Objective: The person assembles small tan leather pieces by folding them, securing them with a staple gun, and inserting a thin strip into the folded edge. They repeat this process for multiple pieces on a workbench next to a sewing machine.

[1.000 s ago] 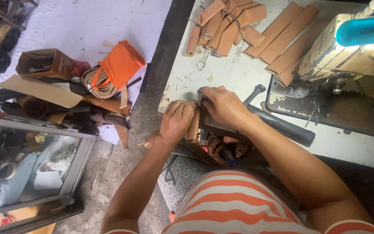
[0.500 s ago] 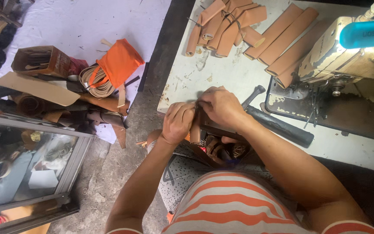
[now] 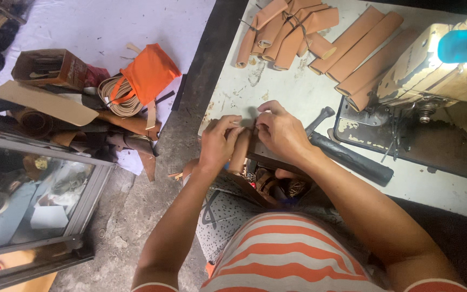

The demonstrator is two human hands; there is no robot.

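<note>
Tan leather strip, narrow, hanging over table edge, pinched by left hand, right hand.

Worn white worktable with its load.
Rolled tan leather pieces lie at the far edge; a sewing machine stands at the right, a black-handled hammer lying just beside its base.

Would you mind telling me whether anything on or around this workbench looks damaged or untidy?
Yes. The sewing machine's base shows flaking paint and rust-like patches. Tan leather rolls lie in a loose heap on the table, and straps and scraps are jumbled on the floor to the left.
</note>
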